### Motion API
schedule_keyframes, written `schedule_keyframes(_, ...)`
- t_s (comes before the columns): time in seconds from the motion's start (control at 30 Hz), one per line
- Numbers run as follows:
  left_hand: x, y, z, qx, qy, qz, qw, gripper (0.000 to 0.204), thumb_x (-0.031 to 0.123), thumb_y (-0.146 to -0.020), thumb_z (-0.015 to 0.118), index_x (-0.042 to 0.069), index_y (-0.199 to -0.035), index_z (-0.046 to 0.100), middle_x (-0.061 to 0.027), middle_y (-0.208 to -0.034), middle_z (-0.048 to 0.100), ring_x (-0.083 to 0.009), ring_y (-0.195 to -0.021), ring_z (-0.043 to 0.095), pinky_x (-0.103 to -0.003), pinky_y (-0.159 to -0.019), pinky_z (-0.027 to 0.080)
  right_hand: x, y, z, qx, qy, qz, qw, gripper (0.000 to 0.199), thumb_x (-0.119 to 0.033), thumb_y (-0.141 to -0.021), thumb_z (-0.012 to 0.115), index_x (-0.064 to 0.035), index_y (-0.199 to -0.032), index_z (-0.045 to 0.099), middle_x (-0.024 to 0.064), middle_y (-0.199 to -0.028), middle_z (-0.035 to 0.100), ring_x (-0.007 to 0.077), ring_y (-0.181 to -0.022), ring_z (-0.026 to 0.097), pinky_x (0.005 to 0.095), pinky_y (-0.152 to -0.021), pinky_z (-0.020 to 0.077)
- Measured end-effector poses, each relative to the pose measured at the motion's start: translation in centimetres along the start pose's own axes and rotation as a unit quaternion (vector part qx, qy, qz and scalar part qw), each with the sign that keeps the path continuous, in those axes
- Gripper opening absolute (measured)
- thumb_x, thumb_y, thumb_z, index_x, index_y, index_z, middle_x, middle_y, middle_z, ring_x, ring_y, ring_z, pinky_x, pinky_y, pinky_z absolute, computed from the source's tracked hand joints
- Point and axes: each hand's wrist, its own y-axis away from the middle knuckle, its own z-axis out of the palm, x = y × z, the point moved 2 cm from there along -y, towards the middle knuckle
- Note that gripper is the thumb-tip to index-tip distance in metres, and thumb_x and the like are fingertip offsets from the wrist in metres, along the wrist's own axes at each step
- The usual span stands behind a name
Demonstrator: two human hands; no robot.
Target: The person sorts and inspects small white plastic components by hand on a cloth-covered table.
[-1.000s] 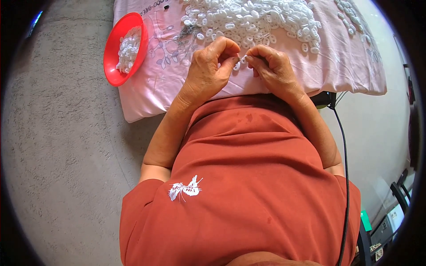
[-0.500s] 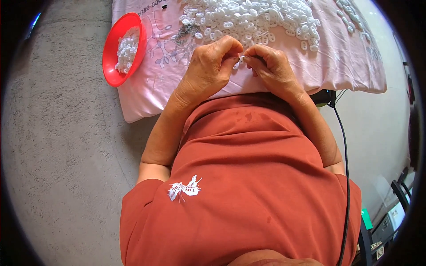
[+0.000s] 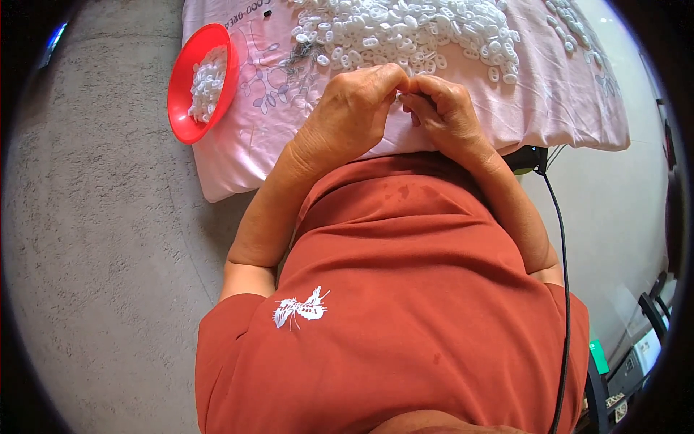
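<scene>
While both hands meet near the close edge of the pink cloth (image 3: 238, 163), I log the right hand (image 3: 448, 108) with thumb and forefinger pinched together, apparently on a small white piece (image 3: 397, 100); only a sliver of it shows. The left hand (image 3: 354, 105) is curled, its fingertips turned in against the right's and hidden behind its own knuckles, so I cannot tell from my station whether it grips anything.

Stock: a broad heap of white oval pieces (image 3: 412, 32), some showing holes, lies on the cloth just beyond the hands. A smaller batch of white pieces (image 3: 209, 83) sits inside the red bowl (image 3: 186, 129) at the cloth's left edge. Another scatter (image 3: 569, 46) lies at far right, apart from the heap. Thin grey strands (image 3: 302, 58) lie left of the heap, nature unclear.

Progress, my judgement: the piece at the fingers is mid-handling, not yet set down. The heap far outweighs the bowl's contents, so much seems left. Whether the bowl's batch counts as done I cannot confirm; detail is too fine.
</scene>
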Motion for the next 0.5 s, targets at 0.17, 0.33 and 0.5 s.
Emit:
schedule_keyframes(0.17,-0.2,0.2,-1.0,-0.035,0.071,-0.095,0.992,0.020,-0.002,-0.084,0.062,0.002,-0.104,0.060,-0.0115,-0.080,0.064,-0.0203,-0.074,0.066,-0.030,-0.067,0.051,-0.4,-0.1,-0.1,-0.004,-0.029,0.032,0.999,0.006,-0.003,-0.090,0.060,0.0011,-0.093,0.062,0.0020,-0.072,0.060,0.0070,-0.061,0.054,0.0228,-0.056,0.0452)
schedule_keyframes(0.33,-2.6,1.7,-0.8,0.017,0.086,-0.144,0.986,0.016,0.000,-0.082,0.062,0.001,-0.098,0.060,-0.0146,-0.079,0.064,-0.0267,-0.070,0.065,-0.033,-0.064,0.051,-0.2,-0.1,-0.1,-0.010,-0.067,0.068,0.995,0.007,-0.007,-0.093,0.059,0.0001,-0.094,0.062,-0.0007,-0.072,0.058,0.0054,-0.062,0.052,0.0212,-0.056,0.0439)
schedule_keyframes(0.5,-2.8,2.7,0.7,-0.023,0.018,-0.086,0.996,0.014,-0.003,-0.080,0.062,0.002,-0.093,0.065,-0.0086,-0.084,0.062,-0.0209,-0.074,0.062,-0.031,-0.065,0.049,-0.1,-0.2,-0.1,-0.011,-0.076,0.076,0.994,0.010,-0.009,-0.094,0.059,-0.0001,-0.095,0.062,-0.0016,-0.073,0.057,0.0045,-0.063,0.052,0.0201,-0.058,0.0437)
